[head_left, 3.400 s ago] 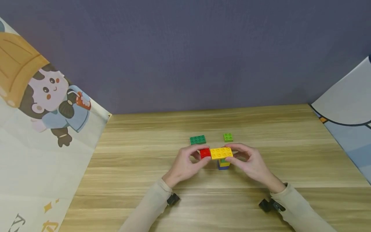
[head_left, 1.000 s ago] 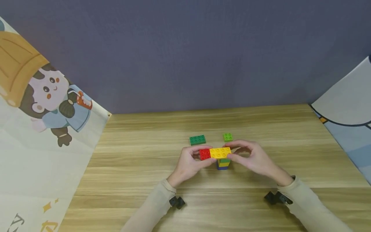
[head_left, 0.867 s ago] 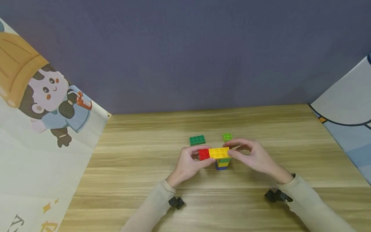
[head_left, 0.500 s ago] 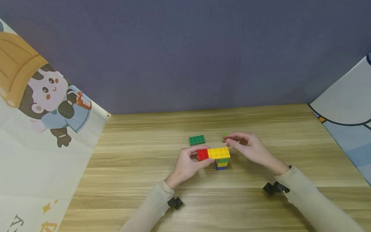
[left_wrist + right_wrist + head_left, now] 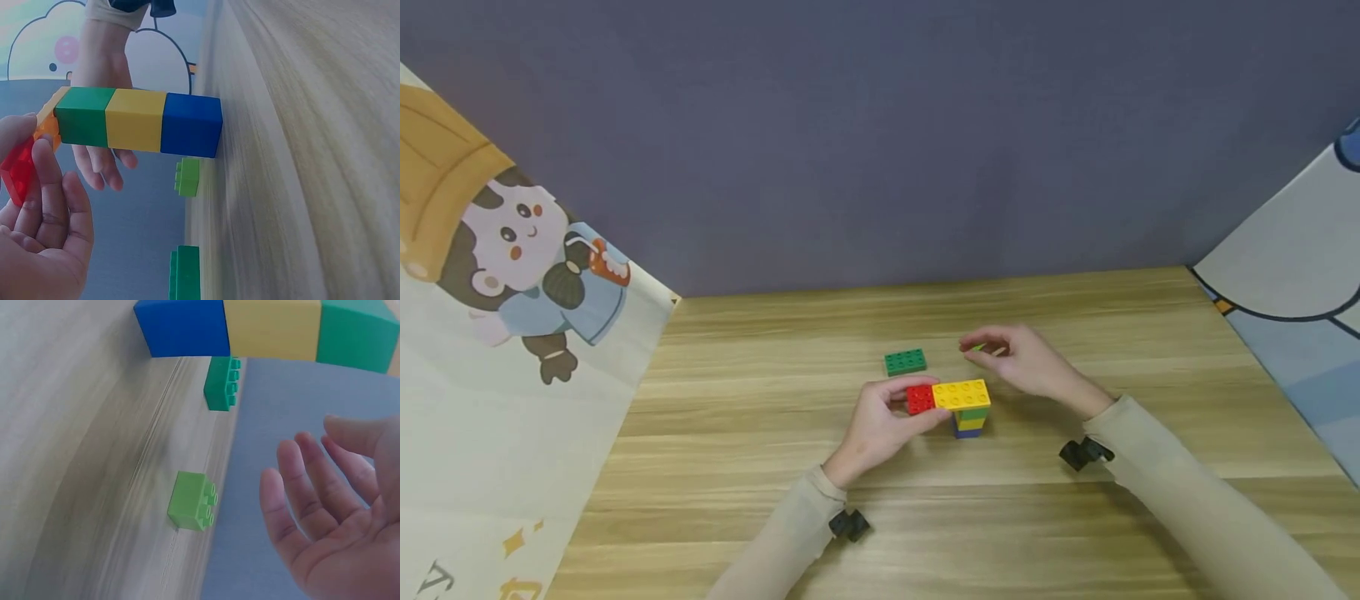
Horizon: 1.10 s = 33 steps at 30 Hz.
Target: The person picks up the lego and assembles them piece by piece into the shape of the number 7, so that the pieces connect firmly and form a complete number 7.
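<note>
A left hand point(image 5: 883, 421) is pinching a red brick point(image 5: 920, 399); a right hand point(image 5: 1022, 358) is hovering over a light green brick point(image 5: 187, 500).
The left thumb and fingers are clamping the red brick beside a yellow brick point(image 5: 961, 394), which is topping an upright column point(image 5: 137, 122) (blue lowest, then yellow, then green). The right fingers are standing apart, and the light green brick is sitting on the table point(image 5: 775, 333) near a dark green brick point(image 5: 905, 361).

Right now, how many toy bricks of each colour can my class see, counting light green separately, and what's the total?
Red brick: 1
Yellow bricks: 2
Green bricks: 2
Light green brick: 1
Blue brick: 1
Total: 7
</note>
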### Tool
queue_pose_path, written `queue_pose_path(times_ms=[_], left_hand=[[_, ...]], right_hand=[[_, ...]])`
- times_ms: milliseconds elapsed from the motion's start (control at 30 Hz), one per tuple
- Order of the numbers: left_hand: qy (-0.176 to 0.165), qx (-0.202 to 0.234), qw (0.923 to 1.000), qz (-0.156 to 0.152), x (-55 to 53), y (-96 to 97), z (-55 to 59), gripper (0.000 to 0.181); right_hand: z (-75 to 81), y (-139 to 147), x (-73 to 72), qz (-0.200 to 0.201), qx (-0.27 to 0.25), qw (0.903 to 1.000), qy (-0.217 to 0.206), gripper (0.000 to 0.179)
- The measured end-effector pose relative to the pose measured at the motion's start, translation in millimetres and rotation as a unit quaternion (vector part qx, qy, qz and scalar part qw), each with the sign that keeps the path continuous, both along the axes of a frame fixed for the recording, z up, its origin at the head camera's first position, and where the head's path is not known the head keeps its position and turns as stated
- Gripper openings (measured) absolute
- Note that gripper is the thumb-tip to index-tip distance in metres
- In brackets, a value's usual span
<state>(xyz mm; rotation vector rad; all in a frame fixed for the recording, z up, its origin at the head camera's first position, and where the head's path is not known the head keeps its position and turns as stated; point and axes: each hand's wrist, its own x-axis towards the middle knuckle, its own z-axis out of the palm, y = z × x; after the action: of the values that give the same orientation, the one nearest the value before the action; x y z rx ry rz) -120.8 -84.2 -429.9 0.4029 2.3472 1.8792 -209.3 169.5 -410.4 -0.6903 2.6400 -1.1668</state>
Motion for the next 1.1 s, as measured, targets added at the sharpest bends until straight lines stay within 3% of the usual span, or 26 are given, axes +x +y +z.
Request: queue_pose_path(times_ms=[667,1100], left_hand=[[0.004,0.004,1.0000,-0.007,-0.8,-1.7,0.9,0.044],[0.017,0.003,0.9998,-0.004,0.6,-0.6,0.5,0.040]], right_hand=[[-11.7,-34.3,-22.9,0.031,0.039,0.9987,-0.005,0.039],[-19.4,-58.2,-27.1,0.053,0.047,0.9962,-0.051,0.046]])
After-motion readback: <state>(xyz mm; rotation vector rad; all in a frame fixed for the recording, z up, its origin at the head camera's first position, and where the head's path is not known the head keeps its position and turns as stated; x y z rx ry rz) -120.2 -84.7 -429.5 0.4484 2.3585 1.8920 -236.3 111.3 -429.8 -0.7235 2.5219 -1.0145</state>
